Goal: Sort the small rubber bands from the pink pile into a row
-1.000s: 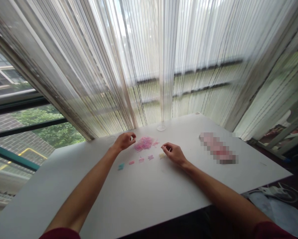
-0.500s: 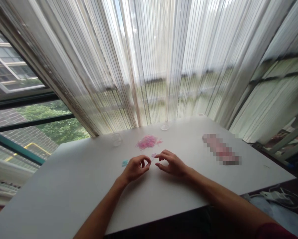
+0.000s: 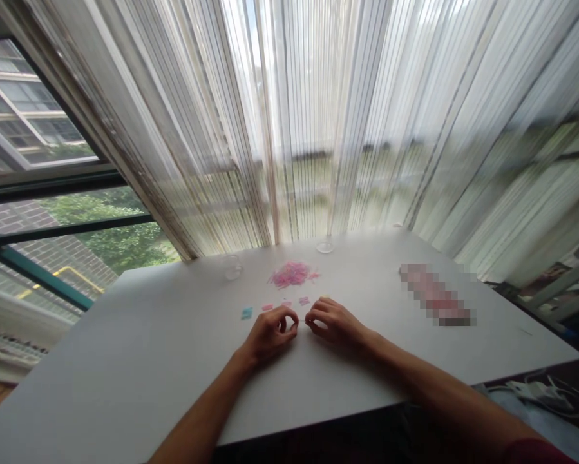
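Note:
On the white table, my left hand (image 3: 273, 332) pinches thumb and forefinger together. Opposite it, my right hand (image 3: 336, 322) is closed in a pinch too, its fingertips almost meeting those of the left. A thin, pale strip (image 3: 302, 320) shows in the gap between both pinches; it is too small to tell its kind. Just beyond the hands lie small flat pieces in a row: a teal one (image 3: 246, 313), a pink one (image 3: 267, 307) and a mauve one (image 3: 304, 301) among them. Behind these sits a loose heap of pink strips (image 3: 294, 274).
Two clear round dishes stand toward the back, one at left (image 3: 232, 267) and one further right (image 3: 324, 247). A blurred-out reddish object (image 3: 434, 295) lies on the right of the table (image 3: 139, 361). Striped sheer curtains (image 3: 299, 116) hang behind the back edge.
My right hand's fingers, spread apart before, have closed into a pinch close to the left fingertips. The view has shifted slightly, and more of the row of small pieces shows.

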Motion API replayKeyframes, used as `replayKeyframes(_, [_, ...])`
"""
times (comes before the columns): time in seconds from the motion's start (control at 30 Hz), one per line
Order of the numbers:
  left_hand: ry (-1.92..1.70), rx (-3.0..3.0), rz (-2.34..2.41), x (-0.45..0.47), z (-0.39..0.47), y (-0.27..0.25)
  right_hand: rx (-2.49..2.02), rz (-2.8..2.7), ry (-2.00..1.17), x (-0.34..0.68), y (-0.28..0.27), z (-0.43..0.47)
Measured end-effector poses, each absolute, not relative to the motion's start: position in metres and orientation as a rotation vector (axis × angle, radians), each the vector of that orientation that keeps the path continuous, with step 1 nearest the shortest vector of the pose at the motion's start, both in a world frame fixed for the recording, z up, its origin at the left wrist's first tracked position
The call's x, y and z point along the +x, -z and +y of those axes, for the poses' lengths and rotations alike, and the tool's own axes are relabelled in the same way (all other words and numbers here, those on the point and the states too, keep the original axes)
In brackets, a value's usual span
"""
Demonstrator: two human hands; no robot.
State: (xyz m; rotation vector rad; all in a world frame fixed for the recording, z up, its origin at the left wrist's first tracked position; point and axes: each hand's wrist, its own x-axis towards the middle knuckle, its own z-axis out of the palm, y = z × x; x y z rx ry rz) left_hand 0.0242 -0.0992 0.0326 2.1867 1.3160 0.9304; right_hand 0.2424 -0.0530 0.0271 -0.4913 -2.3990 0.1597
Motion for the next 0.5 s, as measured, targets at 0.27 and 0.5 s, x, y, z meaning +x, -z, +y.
replayKeyframes(0.27, [-0.958, 2.164, 1.246, 0.0263, -0.1005, -0.0323, -0.509, -2.391, -0.124, 0.2431, -0.0279, -0.0537])
replayKeyframes(0.5, [-0.946, 2.183, 1.236, 0.0256, -0.1002, -0.0295, -0.444, -2.363, -0.094, 0.2414, -0.0295, -0.0546])
